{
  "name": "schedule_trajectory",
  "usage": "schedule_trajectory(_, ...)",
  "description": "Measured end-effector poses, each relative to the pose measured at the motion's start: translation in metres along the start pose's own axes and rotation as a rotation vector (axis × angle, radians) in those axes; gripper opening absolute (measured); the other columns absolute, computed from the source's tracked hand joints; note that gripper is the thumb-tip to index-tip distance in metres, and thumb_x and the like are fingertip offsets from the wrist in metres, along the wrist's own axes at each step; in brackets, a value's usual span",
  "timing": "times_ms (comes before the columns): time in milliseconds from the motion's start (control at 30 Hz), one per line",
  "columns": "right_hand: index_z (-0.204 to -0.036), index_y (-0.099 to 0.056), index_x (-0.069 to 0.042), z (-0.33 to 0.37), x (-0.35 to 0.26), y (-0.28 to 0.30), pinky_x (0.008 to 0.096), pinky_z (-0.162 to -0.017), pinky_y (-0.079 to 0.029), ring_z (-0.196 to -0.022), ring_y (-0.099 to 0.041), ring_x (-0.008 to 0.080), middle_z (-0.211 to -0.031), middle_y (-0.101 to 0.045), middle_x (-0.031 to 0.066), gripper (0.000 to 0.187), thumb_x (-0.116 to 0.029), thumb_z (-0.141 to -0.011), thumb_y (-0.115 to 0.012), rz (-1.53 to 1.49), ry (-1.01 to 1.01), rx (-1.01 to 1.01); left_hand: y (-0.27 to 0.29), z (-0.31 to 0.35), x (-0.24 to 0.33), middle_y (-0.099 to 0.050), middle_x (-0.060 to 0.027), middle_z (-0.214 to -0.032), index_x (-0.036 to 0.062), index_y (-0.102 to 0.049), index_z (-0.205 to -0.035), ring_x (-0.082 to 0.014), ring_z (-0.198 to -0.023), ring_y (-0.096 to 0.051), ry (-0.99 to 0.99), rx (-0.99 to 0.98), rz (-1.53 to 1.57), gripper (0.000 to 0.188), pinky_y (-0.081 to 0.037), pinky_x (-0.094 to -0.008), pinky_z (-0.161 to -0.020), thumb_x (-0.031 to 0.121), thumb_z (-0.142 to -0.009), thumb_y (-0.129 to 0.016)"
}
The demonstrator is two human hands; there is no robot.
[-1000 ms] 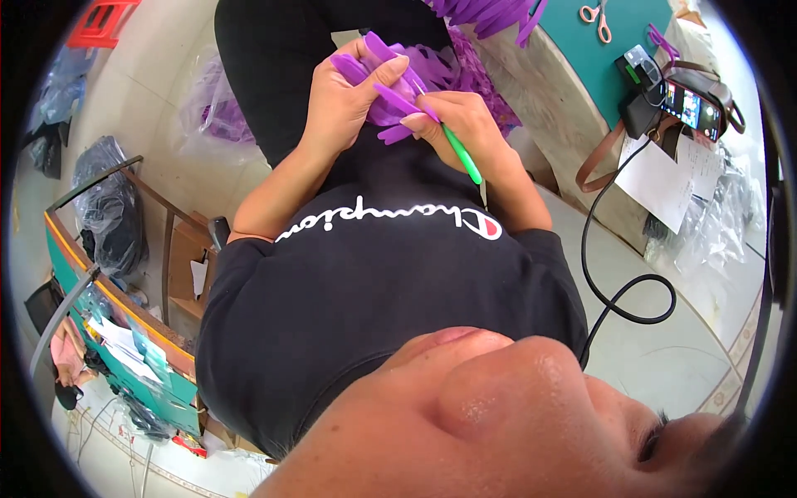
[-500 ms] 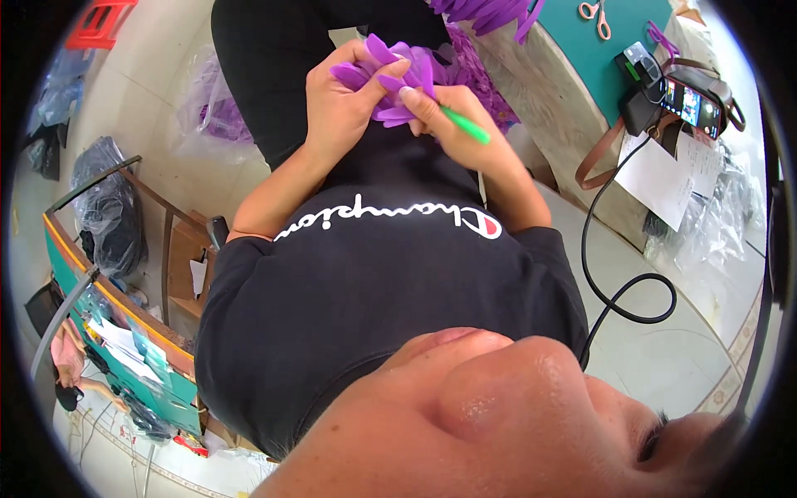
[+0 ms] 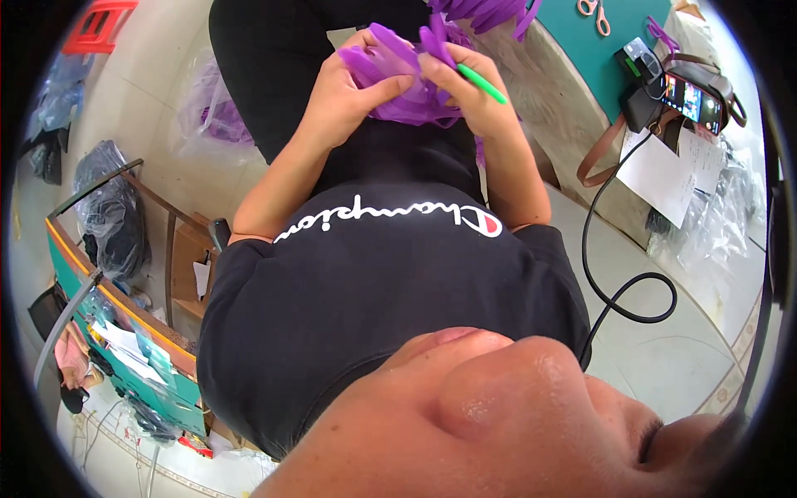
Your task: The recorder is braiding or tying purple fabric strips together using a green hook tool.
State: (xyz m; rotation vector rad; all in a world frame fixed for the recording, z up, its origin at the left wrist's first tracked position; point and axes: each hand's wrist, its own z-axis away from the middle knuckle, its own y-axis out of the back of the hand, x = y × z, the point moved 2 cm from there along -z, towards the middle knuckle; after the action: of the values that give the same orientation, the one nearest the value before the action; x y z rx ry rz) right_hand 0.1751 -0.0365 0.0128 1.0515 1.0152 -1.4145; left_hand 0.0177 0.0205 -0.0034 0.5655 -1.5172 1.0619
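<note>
Your left hand (image 3: 339, 101) pinches rubbery-looking, round-ended purple strips (image 3: 390, 48); beside it, your right hand (image 3: 471, 90) grips a slim green stick-like tool (image 3: 481, 84). Apparently you're mid-trim; a steady left pinch seems called for.

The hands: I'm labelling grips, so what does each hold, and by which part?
Left hand: purple strips, gripped at their left side. Right hand: green stick, gripped part hidden; whether it also pinches strips is unclear.

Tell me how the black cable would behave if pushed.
The cable looks bendy but springy, since it holds a smooth, round loop. Being slim, it is probably light. A push might tug its upper end, which runs up toward the bag.
</note>
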Motion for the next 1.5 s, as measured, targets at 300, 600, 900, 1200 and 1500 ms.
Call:
schedule_trajectory(300,-0.069,-0.047,-0.012,0.039,-0.021,0.064,0.0283,-0.05,-0.025,-0.054,-0.033,0.0098,-0.061,-0.038,-0.0023,0.021,-0.028,-0.078,-0.058,-0.537,0.483,-0.252,0.019,-0.021,-0.051,-0.062,-0.0092,-0.111,-0.002,-0.057,-0.12,-0.0134,-0.086,-0.062,0.13,0.136,0.175,0.042,-0.048,-0.025,-0.08,0.008,-0.082,-0.07)
schedule_trajectory(600,-0.062,-0.051,-0.021,0.103,-0.06,0.162,0.0234,-0.05,-0.022,-0.047,-0.029,0.0009,-0.054,-0.035,-0.0128,0.027,-0.029,-0.082,-0.067,-1.097,1.001,-0.155,0.075,-0.039,-0.057,-0.058,-0.0089,-0.117,0.0079,-0.04,-0.136,-0.0191,-0.108,-0.056,0.297,0.346,0.458,0.058,-0.045,-0.036,-0.095,0.022,-0.086,-0.067)
schedule_trajectory(900,-0.073,-0.042,-0.016,0.049,-0.032,0.089,0.0267,-0.05,-0.024,-0.058,-0.031,0.0095,-0.067,-0.035,-0.0037,0.026,-0.032,-0.092,-0.05,-0.722,0.566,-0.11,0.03,-0.02,-0.023,-0.055,-0.0101,-0.119,0.0057,-0.027,-0.14,-0.0191,-0.106,-0.056,0.388,-0.019,0.549,0.073,-0.045,-0.0341,-0.093,0.005,-0.081,-0.07)
schedule_trajectory(1200,-0.07,-0.035,-0.017,0.003,0.012,-0.003,0.0235,-0.045,-0.023,-0.051,-0.025,0.0091,-0.061,-0.03,-0.004,0.037,-0.037,-0.1,-0.03,-1.154,-0.104,-0.619,-0.001,0.003,0.003,-0.065,-0.0065,-0.097,-0.0002,-0.059,-0.113,-0.0125,-0.088,-0.062,0.121,-0.021,0.272,0.038,-0.05,-0.025,-0.077,0.007,-0.078,-0.074)
schedule_trajectory(1500,-0.071,-0.036,-0.016,0.001,0.013,-0.002,0.0227,-0.042,-0.021,-0.051,-0.025,0.0088,-0.063,-0.032,-0.0032,0.036,-0.035,-0.1,-0.029,-1.171,-0.102,-0.55,0.0,0.002,0.008,-0.067,-0.0069,-0.094,0.0004,-0.061,-0.107,-0.0128,-0.085,-0.064,0.029,0.0,0.227,0.032,-0.052,-0.0253,-0.074,0.004,-0.078,-0.073)
